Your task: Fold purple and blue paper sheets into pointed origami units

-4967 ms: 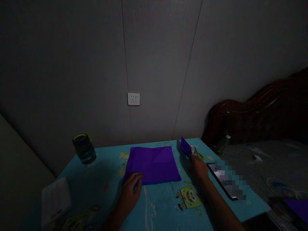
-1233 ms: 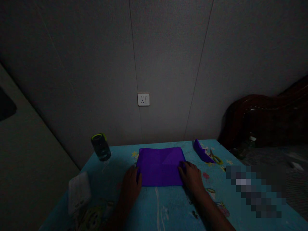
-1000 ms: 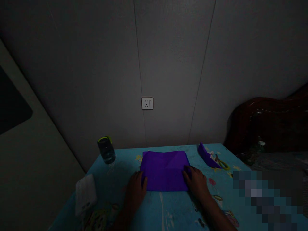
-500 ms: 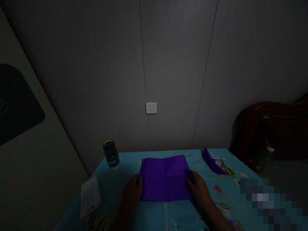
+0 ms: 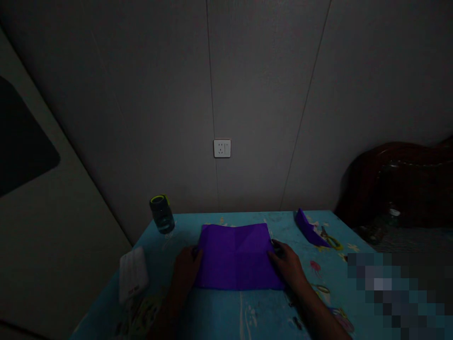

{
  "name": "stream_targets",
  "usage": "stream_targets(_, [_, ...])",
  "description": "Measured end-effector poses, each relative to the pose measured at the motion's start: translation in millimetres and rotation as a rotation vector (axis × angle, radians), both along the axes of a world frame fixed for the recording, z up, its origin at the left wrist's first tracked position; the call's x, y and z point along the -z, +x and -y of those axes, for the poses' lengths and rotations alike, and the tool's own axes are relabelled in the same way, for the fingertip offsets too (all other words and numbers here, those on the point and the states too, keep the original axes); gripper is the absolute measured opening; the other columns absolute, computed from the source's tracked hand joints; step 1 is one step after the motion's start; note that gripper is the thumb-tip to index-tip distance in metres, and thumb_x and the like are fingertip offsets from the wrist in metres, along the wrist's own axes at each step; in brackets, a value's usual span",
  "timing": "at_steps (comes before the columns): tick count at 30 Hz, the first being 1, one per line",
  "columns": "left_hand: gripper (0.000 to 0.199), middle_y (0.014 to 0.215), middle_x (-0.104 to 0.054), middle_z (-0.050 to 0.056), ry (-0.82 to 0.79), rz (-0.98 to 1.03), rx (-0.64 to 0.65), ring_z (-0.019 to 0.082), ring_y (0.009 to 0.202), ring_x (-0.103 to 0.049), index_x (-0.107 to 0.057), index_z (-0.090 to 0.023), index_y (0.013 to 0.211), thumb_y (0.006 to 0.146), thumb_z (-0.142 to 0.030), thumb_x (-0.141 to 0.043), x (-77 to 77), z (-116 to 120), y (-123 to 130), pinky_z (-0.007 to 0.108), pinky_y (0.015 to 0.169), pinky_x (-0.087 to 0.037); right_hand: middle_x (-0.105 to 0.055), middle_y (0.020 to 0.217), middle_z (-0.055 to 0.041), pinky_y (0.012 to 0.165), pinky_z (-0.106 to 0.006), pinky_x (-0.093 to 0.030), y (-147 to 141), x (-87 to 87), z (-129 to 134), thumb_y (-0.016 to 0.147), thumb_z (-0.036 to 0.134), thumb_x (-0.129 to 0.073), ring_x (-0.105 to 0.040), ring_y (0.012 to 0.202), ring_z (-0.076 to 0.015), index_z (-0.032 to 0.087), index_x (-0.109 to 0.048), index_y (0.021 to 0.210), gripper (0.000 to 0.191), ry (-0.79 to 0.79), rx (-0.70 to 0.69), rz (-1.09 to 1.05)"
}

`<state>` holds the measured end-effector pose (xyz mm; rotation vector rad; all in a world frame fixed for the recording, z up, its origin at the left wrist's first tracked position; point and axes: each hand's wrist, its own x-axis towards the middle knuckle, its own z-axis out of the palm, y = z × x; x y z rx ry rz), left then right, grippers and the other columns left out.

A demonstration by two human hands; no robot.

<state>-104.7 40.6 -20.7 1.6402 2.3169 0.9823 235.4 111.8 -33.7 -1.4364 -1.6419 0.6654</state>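
A creased sheet of purple paper (image 5: 235, 257) is spread out above the blue patterned tablecloth. My left hand (image 5: 187, 267) pinches its left edge, thumb on top. At the right edge my right hand (image 5: 287, 265) grips the sheet in the same way, fingers partly hidden beneath. Farther back on the right lies a folded purple paper piece (image 5: 308, 229), with scissors (image 5: 331, 240) with yellow-green handles beside it.
A dark bottle with a yellow-green rim (image 5: 162, 215) stands at the back left. Nearer on the left lies a white object (image 5: 133, 275) with a cord. The wall with a socket (image 5: 222, 148) rises behind the table (image 5: 187, 221).
The sheet and both hands have shifted slightly left relative to the table, and the paper lies flatter at its right edge. The whole view has moved a little. Both hands keep their hold.
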Motion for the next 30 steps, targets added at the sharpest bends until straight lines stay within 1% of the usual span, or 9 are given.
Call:
stream_targets(3, [0.043,0.095,-0.072,0.015,0.024,0.007,0.004,0.026,0.088,-0.068,-0.069,-0.009,0.101,0.084,-0.043,-0.047,-0.9,0.8,1.7,0.037,0.082,-0.051,-0.074,0.104,-0.0138,0.086,-0.042,-0.054,0.7,1.4,-2.2,0.069,0.042,-0.066,-0.07,0.092,-0.0298,0.013,-0.068,0.117,0.057,-0.044,0.011,-0.067])
stream_targets(6, [0.044,0.098,-0.071,0.014,0.046,0.013,0.009,0.025,0.09,-0.067,-0.068,-0.01,0.104,0.086,-0.043,-0.046,-1.7,1.4,3.7,0.036,0.084,-0.051,-0.076,0.102,-0.0135,0.083,-0.041,-0.055,2.6,2.4,-5.0,0.068,0.042,-0.067,-0.071,0.091,-0.0302,0.012,-0.068,0.117,0.058,-0.071,-0.004,-0.104])
stream_targets(9, [0.043,0.1,-0.07,0.014,0.065,0.011,-0.002,0.026,0.092,-0.066,-0.068,-0.011,0.105,0.087,-0.043,-0.045,-1.3,1.5,6.2,0.037,0.086,-0.051,-0.077,0.099,-0.0128,0.082,-0.041,-0.055,4.8,1.7,-6.5,0.071,0.043,-0.066,-0.072,0.089,-0.0305,0.011,-0.071,0.112,0.053,-0.077,-0.023,-0.127])
stream_targets(12, [0.044,0.1,-0.068,0.014,0.081,0.005,-0.012,0.026,0.091,-0.066,-0.067,-0.011,0.105,0.088,-0.043,-0.042,-0.5,1.1,8.0,0.039,0.086,-0.051,-0.077,0.099,-0.0123,0.083,-0.043,-0.055,6.5,0.4,-6.2,0.072,0.043,-0.067,-0.072,0.089,-0.0311,0.012,-0.073,0.107,0.048,-0.077,-0.028,-0.135])
stream_targets(18, [0.049,0.103,-0.066,0.018,0.109,-0.015,-0.004,0.029,0.096,-0.063,-0.068,-0.009,0.104,0.087,-0.045,-0.041,-2.1,0.0,8.8,0.042,0.091,-0.049,-0.076,0.102,-0.0119,0.082,-0.04,-0.056,6.9,-3.3,-3.4,0.075,0.042,-0.064,-0.072,0.092,-0.0298,0.012,-0.073,0.109,0.046,-0.083,-0.042,-0.15])
stream_targets(21, [0.048,0.103,-0.066,0.018,0.109,-0.017,0.0,0.029,0.097,-0.063,-0.068,-0.008,0.105,0.087,-0.044,-0.041,-3.4,0.8,9.3,0.042,0.092,-0.048,-0.077,0.101,-0.0109,0.081,-0.039,-0.056,6.2,-6.6,-2.0,0.076,0.042,-0.063,-0.072,0.09,-0.0287,0.012,-0.074,0.107,0.044,-0.083,-0.052,-0.154])
stream_targets(26, [0.04,0.096,-0.068,0.013,0.085,-0.019,0.004,0.026,0.092,-0.064,-0.068,-0.013,0.102,0.087,-0.041,-0.043,-3.1,2.1,9.9,0.04,0.088,-0.049,-0.078,0.093,-0.012,0.078,-0.041,-0.056,5.9,-12.9,-0.2,0.075,0.044,-0.063,-0.072,0.083,-0.0299,0.013,-0.076,0.1,0.042,-0.056,-0.007,-0.126])
stream_targets(30, [0.041,0.097,-0.067,0.012,0.064,-0.019,0.001,0.026,0.093,-0.063,-0.066,-0.012,0.107,0.086,-0.041,-0.045,-1.6,2.0,9.5,0.038,0.088,-0.049,-0.077,0.097,-0.0128,0.083,-0.041,-0.053,6.9,-17.1,1.0,0.076,0.045,-0.062,-0.071,0.087,-0.0301,0.013,-0.075,0.102,0.043,-0.018,0.025,-0.092])
